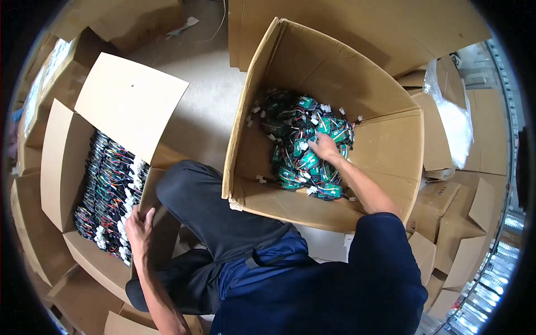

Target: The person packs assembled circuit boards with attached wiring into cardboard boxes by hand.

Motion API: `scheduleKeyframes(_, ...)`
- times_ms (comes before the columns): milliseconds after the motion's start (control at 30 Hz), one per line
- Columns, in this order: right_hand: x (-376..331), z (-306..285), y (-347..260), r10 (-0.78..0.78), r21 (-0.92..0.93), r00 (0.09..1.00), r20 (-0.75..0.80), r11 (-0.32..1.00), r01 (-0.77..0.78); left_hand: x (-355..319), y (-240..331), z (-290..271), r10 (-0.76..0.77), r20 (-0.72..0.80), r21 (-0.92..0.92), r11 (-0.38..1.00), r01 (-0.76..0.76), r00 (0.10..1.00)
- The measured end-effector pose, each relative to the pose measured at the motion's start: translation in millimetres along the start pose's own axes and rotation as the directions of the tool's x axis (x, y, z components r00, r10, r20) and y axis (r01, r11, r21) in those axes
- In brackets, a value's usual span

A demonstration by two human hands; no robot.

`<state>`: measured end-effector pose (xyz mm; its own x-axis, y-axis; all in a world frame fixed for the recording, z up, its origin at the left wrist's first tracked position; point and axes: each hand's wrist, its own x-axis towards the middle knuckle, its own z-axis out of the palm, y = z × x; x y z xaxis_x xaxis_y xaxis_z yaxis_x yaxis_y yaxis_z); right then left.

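Note:
My right hand reaches into a large cardboard box at the centre right. Its thumb and forefinger are apart, their tips at a loose heap of green circuit boards with coloured wires and white plugs. Whether it touches a single board there is hard to make out. To the left, my left hand grips the near right wall of a smaller open carton, thumb outside and fingers inside. That carton holds tight rows of wired boards, white plugs along their right side.
The carton's raised flap stands toward the large box. My bent legs lie between the two boxes. More cartons stack at right, beside bubble wrap. A wire rack lines the far right. Grey floor shows behind.

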<state>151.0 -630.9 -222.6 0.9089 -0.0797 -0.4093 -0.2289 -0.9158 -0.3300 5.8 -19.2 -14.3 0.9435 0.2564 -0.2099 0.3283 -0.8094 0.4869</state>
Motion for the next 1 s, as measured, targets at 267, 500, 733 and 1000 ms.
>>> scheduleKeyframes(267, 67, 33, -35, -0.008, -0.18, 0.964, -0.265, 0.983, -0.042, 3, 12, 1, 0.023, -0.034, 0.039, 0.999, -0.021, 0.999)
scheduleKeyframes(500, 76, 28, -32, -0.257, -0.325, 0.94, -0.223, 0.929, 0.177, 1, 0, 2, 0.008, -0.029, 0.003, 1.0, -0.008, 1.0)
scheduleKeyframes(733, 64, -3, 3, -0.116, 0.296, 0.985, -0.124, 0.944, 0.149, 10, -9, 14, -0.033, 0.017, -0.065, 0.997, 0.034, 0.999)
scheduleKeyframes(1000, -25, -89, -50, -0.147, 0.366, 0.973, 0.18, 0.928, 0.073, -1, -37, 11, -0.087, -0.025, 0.042, 0.995, 0.088, 0.996)
